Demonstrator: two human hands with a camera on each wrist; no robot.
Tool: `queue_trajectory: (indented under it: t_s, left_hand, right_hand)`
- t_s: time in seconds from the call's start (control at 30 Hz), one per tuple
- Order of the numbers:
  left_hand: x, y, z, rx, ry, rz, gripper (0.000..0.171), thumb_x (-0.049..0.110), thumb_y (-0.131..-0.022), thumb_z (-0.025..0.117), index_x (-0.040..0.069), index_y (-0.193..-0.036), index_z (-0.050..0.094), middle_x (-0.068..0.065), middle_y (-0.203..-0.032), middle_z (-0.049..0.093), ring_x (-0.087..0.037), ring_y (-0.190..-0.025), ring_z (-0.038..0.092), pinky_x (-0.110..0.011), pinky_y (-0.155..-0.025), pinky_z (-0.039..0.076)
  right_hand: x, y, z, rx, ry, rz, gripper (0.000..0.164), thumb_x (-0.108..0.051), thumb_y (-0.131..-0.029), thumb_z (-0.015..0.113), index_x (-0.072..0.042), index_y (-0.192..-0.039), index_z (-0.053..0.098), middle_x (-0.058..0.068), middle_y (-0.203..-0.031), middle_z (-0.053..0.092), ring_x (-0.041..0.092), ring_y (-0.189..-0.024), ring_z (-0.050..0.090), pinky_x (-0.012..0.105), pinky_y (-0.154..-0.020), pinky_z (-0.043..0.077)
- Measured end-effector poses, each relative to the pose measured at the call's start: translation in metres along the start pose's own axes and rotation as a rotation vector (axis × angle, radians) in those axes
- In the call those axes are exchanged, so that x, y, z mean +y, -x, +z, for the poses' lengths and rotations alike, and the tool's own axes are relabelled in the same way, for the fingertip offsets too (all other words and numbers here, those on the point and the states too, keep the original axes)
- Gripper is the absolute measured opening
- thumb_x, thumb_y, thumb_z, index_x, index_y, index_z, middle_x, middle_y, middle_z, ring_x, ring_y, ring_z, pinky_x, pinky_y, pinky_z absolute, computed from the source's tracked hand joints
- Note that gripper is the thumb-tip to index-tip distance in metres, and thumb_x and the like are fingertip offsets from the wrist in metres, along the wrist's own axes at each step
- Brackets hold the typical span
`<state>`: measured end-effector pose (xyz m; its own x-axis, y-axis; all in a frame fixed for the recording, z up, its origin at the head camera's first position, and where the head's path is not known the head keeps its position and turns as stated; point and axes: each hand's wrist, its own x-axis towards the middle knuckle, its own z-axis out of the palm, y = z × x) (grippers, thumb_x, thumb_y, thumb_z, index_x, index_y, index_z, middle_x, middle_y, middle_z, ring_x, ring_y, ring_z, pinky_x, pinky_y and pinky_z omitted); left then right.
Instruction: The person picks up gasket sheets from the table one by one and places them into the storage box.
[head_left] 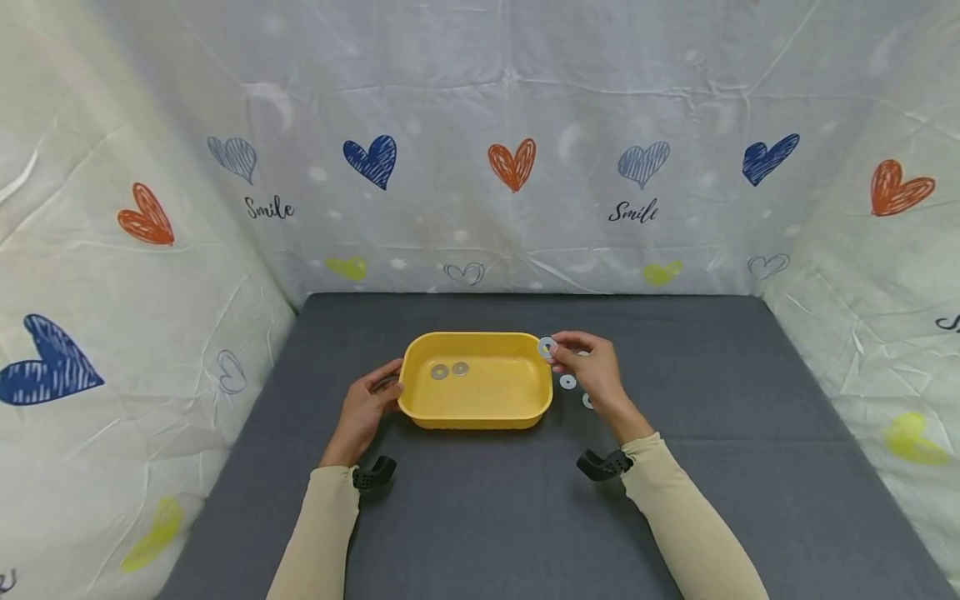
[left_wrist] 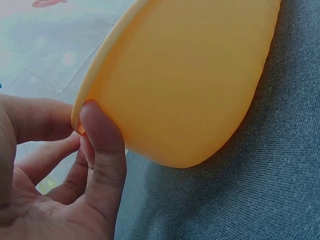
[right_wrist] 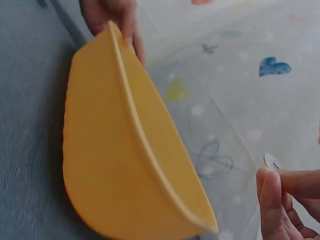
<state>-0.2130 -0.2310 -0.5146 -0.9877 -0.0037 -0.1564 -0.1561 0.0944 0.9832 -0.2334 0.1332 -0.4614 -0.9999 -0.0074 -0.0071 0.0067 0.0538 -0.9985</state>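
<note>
A yellow rectangular tray with rounded corners stands on the dark cloth, and two metal washers lie inside it towards the left. My left hand pinches the tray's left rim between thumb and fingers, as the left wrist view shows close up. At the right end of the tray, my right hand pinches another washer above the rim by thumb and fingertips. In the right wrist view that washer is held edge-on. Loose washers lie on the cloth beside and partly under my right hand.
Dark grey cloth covers the table. A pale curtain printed with hearts and the word Smile hangs behind and on both sides. Each wrist wears a black band.
</note>
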Motion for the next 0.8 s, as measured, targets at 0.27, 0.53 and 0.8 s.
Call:
queue_trajectory:
  t_s: [0.27, 0.53, 0.8]
  left_hand:
    - [-0.002, -0.002, 0.0, 0.013, -0.003, -0.009, 0.053, 0.01, -0.098, 0.057, 0.015, -0.149, 0.044, -0.013, -0.145, 0.048, -0.023, -0.114, 0.06, -0.021, -0.076, 0.056]
    - [-0.001, -0.003, 0.001, 0.032, -0.005, -0.011, 0.052, 0.007, -0.098, 0.057, 0.013, -0.148, 0.046, -0.014, -0.143, 0.05, -0.024, -0.113, 0.06, -0.02, -0.075, 0.056]
    - [-0.001, -0.003, 0.001, 0.04, -0.017, -0.017, 0.051, 0.009, -0.098, 0.057, 0.014, -0.148, 0.046, -0.014, -0.142, 0.05, -0.024, -0.113, 0.06, -0.02, -0.075, 0.055]
  right_hand:
    - [-0.006, -0.006, 0.025, -0.053, -0.081, 0.012, 0.024, 0.0, -0.09, 0.067, 0.004, -0.114, 0.067, 0.012, -0.099, 0.064, 0.013, -0.076, 0.072, 0.027, -0.071, 0.06]
    - [-0.008, -0.014, 0.049, -0.068, -0.159, 0.068, 0.023, 0.002, -0.091, 0.065, 0.005, -0.114, 0.068, 0.012, -0.097, 0.064, 0.014, -0.076, 0.073, 0.029, -0.073, 0.06]
    - [-0.008, -0.021, 0.068, -0.118, -0.165, 0.129, 0.022, 0.0, -0.091, 0.066, 0.001, -0.113, 0.069, 0.011, -0.095, 0.066, 0.015, -0.077, 0.072, 0.03, -0.076, 0.06]
